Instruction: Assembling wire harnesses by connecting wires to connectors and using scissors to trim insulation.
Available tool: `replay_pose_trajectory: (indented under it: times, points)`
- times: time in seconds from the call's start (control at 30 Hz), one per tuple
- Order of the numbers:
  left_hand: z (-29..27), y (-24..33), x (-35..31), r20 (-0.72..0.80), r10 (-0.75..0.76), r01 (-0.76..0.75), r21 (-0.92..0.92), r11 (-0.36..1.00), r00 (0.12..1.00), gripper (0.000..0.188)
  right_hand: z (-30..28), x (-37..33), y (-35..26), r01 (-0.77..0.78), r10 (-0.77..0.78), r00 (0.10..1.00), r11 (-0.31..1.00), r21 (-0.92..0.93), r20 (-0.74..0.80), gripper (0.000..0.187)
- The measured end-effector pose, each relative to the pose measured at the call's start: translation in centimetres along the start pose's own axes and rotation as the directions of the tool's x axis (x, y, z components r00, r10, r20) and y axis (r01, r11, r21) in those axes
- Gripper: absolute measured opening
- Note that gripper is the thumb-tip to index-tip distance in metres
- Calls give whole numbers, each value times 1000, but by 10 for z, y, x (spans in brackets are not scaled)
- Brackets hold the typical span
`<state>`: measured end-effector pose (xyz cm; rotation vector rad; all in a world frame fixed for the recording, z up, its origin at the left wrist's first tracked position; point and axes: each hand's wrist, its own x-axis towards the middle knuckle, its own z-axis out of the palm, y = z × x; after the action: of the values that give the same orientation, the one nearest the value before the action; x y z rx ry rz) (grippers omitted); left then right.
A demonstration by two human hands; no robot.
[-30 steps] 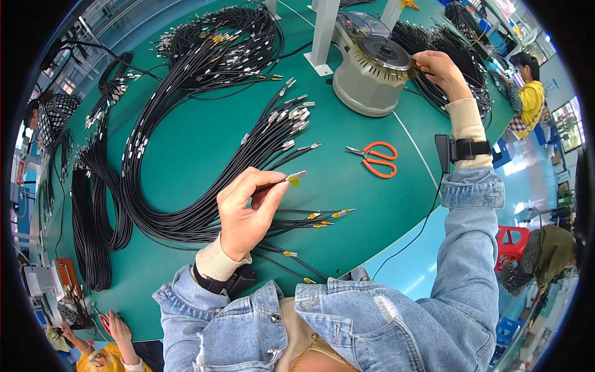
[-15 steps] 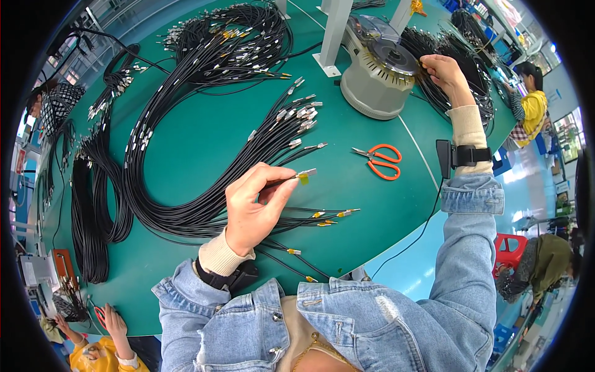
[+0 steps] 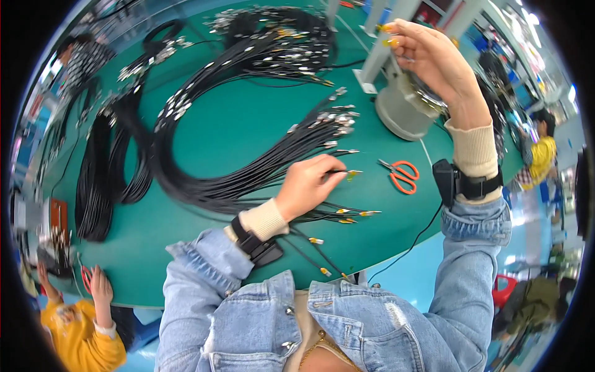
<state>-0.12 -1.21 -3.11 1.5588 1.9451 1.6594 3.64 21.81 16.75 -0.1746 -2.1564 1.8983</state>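
Note:
My left hand (image 3: 310,187) pinches a black cable (image 3: 334,172) just behind its metal end, where a bit of yellow tape (image 3: 351,178) hangs. Raised at the upper right, my right hand (image 3: 434,62) has small yellow tape pieces (image 3: 392,42) at its thumb and fingertips. Behind and below that hand stands a round grey tape dispenser (image 3: 396,111), its top partly hidden. A large curved bundle of black cables (image 3: 248,185) with silver ends lies beside my left hand. Several cable ends wrapped in yellow (image 3: 370,213) lie nearer to me.
Orange-handled scissors (image 3: 403,177) lie right of my left hand. More cable bundles cover the green table (image 3: 229,124) at the back and left (image 3: 96,186). A pale post (image 3: 372,68) stands by the dispenser. Other people sit around the table, one in yellow (image 3: 83,332) at lower left.
My right hand has come away from the dispenser, up and to the left, with yellow tape at its fingertips. My left hand still holds the cable. The whole view has shifted.

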Motion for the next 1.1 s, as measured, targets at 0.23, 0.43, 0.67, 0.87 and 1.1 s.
replay_pose_trajectory:
  times: [0.23, 0.43, 0.67, 0.87, 1.1]
  points:
    - [5, -24, -2, -37, 97, -92, 124, 988, 995, 15, 224, 34, -9, 14, -13, 861, 1000, 2, 508, 26]
    - [-43, -42, -71, -92, 533, -425, 496, 757, 841, 42, 381, 34, -5, -215, 79, 578, 975, 58, 812, 26]
    - [-71, -51, -61, -250, 452, -223, 611, 760, 857, 39, 496, -7, 25, -378, 175, 356, 925, -30, 918, 30]
    - [-107, -49, -82, -329, 417, -142, 615, 775, 847, 36, 527, -24, 30, -508, 112, 330, 858, 77, 937, 36]
    - [-122, -47, -99, -390, 370, -94, 571, 815, 843, 33, 540, -27, 41, -578, 120, 285, 813, 70, 951, 38]
